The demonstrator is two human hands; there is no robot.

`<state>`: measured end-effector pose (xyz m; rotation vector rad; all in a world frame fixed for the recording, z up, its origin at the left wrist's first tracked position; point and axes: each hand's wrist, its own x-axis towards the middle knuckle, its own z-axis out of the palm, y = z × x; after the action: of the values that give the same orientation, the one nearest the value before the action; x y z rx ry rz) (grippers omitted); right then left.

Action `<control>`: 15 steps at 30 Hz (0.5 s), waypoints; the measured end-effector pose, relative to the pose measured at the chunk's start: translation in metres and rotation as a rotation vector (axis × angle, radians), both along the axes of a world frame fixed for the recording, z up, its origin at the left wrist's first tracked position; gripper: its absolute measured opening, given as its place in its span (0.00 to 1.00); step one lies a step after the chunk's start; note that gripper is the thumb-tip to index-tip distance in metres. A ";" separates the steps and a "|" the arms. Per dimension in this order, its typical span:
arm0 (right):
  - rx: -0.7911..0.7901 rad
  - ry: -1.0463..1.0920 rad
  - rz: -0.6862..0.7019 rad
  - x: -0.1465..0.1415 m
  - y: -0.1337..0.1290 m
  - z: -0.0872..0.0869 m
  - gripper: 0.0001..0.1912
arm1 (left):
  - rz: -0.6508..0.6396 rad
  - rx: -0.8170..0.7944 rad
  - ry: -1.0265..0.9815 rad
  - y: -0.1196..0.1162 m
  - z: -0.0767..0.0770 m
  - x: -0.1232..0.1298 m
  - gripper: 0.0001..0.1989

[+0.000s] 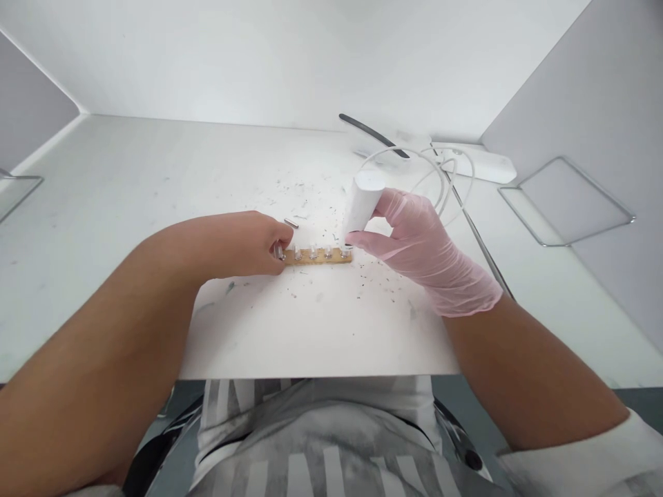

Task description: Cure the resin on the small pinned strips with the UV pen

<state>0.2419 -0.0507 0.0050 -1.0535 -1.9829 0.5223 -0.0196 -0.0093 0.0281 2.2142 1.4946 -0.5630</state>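
A narrow wooden strip lies on the white table with several small clear pieces standing in a row along it. My left hand, bare, is closed around the strip's left end; some fingertips are hidden. In my right hand, which wears a pink glove, is a white corded handheld device. It is tilted, its lower end over or at the rightmost clear piece; I cannot tell whether they touch. A small metal pin rests just behind the left fingers.
Dark crumbs are scattered around the strip. A white cable loops behind my right hand. Farther back lie a dark curved strip and a white elongated box. Wire frames stand at the right and left edges. The table's front edge is near my body.
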 end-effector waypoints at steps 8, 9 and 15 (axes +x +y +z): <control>-0.012 -0.033 0.011 0.001 0.002 0.000 0.04 | -0.025 -0.005 -0.044 -0.001 0.000 0.005 0.11; -0.007 -0.036 0.012 0.001 0.003 0.000 0.04 | -0.028 -0.007 -0.051 0.000 0.000 0.005 0.11; 0.005 -0.030 0.026 0.002 0.003 -0.001 0.04 | -0.045 -0.009 -0.073 0.001 -0.002 0.001 0.09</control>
<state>0.2437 -0.0478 0.0038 -1.0388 -2.0259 0.5176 -0.0181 -0.0084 0.0258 2.2420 1.4067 -0.4966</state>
